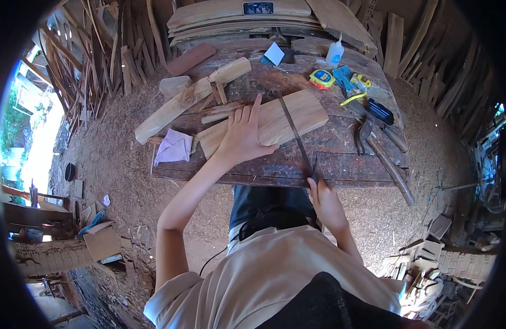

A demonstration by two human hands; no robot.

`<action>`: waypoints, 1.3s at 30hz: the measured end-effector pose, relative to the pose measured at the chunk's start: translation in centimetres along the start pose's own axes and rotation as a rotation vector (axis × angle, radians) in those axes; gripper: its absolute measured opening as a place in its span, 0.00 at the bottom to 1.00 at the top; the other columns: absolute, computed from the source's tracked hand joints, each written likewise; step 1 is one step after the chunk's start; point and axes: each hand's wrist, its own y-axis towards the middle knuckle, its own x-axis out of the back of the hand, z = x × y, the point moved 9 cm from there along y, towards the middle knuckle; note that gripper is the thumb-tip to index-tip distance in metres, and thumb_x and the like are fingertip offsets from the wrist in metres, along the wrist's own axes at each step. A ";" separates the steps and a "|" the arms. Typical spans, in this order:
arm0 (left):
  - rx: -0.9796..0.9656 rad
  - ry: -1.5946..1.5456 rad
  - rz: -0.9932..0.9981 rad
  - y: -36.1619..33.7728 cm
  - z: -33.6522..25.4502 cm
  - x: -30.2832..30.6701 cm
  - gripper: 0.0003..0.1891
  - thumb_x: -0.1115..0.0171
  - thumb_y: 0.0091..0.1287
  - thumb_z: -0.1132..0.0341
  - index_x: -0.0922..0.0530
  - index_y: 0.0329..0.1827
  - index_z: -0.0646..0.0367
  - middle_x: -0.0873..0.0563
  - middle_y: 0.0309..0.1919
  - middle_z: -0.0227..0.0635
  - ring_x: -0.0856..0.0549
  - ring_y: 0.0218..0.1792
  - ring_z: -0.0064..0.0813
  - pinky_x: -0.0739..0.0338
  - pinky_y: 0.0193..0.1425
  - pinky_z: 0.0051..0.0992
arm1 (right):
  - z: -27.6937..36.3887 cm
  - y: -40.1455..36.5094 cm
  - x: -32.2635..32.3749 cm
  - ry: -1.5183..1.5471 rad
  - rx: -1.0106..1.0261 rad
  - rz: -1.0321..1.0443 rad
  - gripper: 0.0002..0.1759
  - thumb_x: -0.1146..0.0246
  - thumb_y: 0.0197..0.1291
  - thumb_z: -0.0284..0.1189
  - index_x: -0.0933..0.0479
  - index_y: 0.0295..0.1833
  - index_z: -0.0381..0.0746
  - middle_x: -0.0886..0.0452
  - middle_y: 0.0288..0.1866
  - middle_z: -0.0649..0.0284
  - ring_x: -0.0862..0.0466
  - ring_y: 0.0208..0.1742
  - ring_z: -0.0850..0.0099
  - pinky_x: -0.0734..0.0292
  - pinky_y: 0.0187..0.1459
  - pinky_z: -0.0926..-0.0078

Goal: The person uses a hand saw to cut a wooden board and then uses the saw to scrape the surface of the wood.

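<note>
The left hand (243,137) lies spread flat on the wooden board (297,112), pinning it to the workbench (340,159). The right hand (325,204) is closed on a thin blade (295,137) that crosses the board just beside the left hand. No cut shows, so the work seems barely begun.

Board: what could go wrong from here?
The left hand alone pins the board; no clamp shows, so it may shift.
Its fingers lie near the thin tool gripped by the right hand; a slip could catch them.
The rod overhangs the bench edge and could fall.
</note>
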 end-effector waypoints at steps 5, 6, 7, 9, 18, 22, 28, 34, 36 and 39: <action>-0.022 0.003 -0.016 0.1 -0.1 -0.2 0.66 0.21 0.47 0.43 0.52 0.83 0.62 0.27 0.60 0.54 0.28 0.63 0.56 0.37 0.72 0.49 | -3.2 -3.4 -0.8 0.063 -0.199 0.105 0.20 0.49 0.80 0.38 0.24 0.41 0.31 0.20 0.24 0.46 0.16 0.28 0.46 0.25 0.31 0.53; -0.027 0.017 -0.018 0.1 -0.1 -0.2 0.66 0.21 0.47 0.43 0.52 0.83 0.62 0.27 0.60 0.54 0.28 0.63 0.56 0.37 0.72 0.49 | -2.7 -3.3 -0.7 0.073 -0.196 0.111 0.21 0.49 0.80 0.38 0.24 0.42 0.31 0.20 0.25 0.46 0.16 0.28 0.45 0.25 0.31 0.53; -0.033 0.032 -0.020 0.1 -0.2 -0.2 0.66 0.21 0.47 0.43 0.52 0.83 0.62 0.27 0.60 0.54 0.28 0.63 0.56 0.37 0.72 0.50 | -2.3 -3.2 -0.7 0.084 -0.193 0.117 0.21 0.49 0.80 0.38 0.24 0.42 0.31 0.20 0.25 0.45 0.17 0.28 0.45 0.25 0.31 0.53; -0.036 0.035 -0.014 0.1 -0.2 -0.3 0.66 0.21 0.47 0.43 0.52 0.83 0.62 0.27 0.59 0.54 0.28 0.63 0.56 0.37 0.72 0.50 | -1.8 -1.7 -1.2 0.069 -0.160 0.084 0.21 0.49 0.80 0.38 0.24 0.45 0.29 0.20 0.24 0.40 0.17 0.29 0.40 0.25 0.30 0.48; -0.031 0.029 -0.026 0.0 0.0 -0.2 0.66 0.22 0.48 0.42 0.52 0.83 0.63 0.27 0.59 0.54 0.28 0.62 0.56 0.37 0.71 0.50 | -1.8 -3.2 -1.0 0.103 -0.127 0.049 0.21 0.50 0.80 0.39 0.25 0.45 0.29 0.20 0.24 0.38 0.17 0.29 0.38 0.25 0.29 0.44; -0.048 0.036 -0.023 0.0 -0.1 -0.4 0.65 0.22 0.49 0.42 0.53 0.83 0.62 0.27 0.60 0.54 0.28 0.62 0.56 0.36 0.71 0.51 | -1.9 -4.1 -0.9 0.165 -0.153 0.106 0.21 0.49 0.80 0.39 0.24 0.46 0.29 0.20 0.23 0.39 0.17 0.26 0.41 0.25 0.27 0.46; 0.006 0.066 -0.021 0.5 0.8 -0.4 0.64 0.23 0.50 0.41 0.53 0.84 0.60 0.27 0.61 0.52 0.28 0.63 0.55 0.36 0.71 0.52 | -2.7 -2.5 -1.2 0.060 -0.186 0.096 0.21 0.49 0.80 0.41 0.25 0.45 0.31 0.21 0.22 0.46 0.19 0.25 0.47 0.27 0.30 0.56; 0.004 0.068 -0.052 0.4 0.9 -0.4 0.65 0.23 0.50 0.41 0.53 0.84 0.61 0.27 0.61 0.52 0.28 0.62 0.54 0.35 0.70 0.52 | -2.1 -4.2 2.0 0.448 -0.124 -0.123 0.19 0.39 0.73 0.30 0.28 0.64 0.32 0.17 0.42 0.39 0.15 0.46 0.40 0.21 0.43 0.51; -0.001 0.075 -0.056 0.4 0.9 -0.5 0.65 0.23 0.50 0.41 0.53 0.83 0.63 0.27 0.60 0.52 0.28 0.61 0.53 0.35 0.69 0.52 | -2.5 -5.2 1.9 0.402 -0.046 -0.168 0.20 0.37 0.71 0.26 0.29 0.65 0.33 0.18 0.44 0.42 0.16 0.48 0.43 0.22 0.45 0.54; 0.000 0.079 -0.054 0.5 0.9 -0.5 0.65 0.24 0.49 0.40 0.52 0.82 0.66 0.27 0.59 0.52 0.27 0.59 0.52 0.35 0.68 0.52 | -2.1 -6.4 2.1 0.174 0.131 -0.233 0.23 0.36 0.68 0.22 0.28 0.67 0.35 0.18 0.45 0.47 0.17 0.47 0.49 0.23 0.46 0.58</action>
